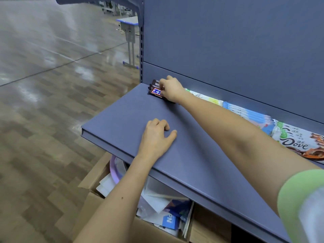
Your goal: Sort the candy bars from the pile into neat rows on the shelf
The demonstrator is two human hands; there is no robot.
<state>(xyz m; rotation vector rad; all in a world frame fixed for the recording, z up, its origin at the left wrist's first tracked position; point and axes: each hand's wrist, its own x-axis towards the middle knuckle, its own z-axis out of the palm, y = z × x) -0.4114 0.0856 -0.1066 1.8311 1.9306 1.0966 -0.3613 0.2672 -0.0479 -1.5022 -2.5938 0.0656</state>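
Blue-grey shelf (122, 111), right hand (172, 89) clasped on candy bars (155, 91) at its back corner, left hand (156, 137) loose, empty

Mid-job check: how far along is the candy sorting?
Done: a row of light-wrapped bars and Dove bars lies along the back of the shelf. In hand: the right hand grips dark candy bars at the back left corner, while the left hand rests on the shelf and holds nothing. Left: no pile is in view, so what remains can't be judged.
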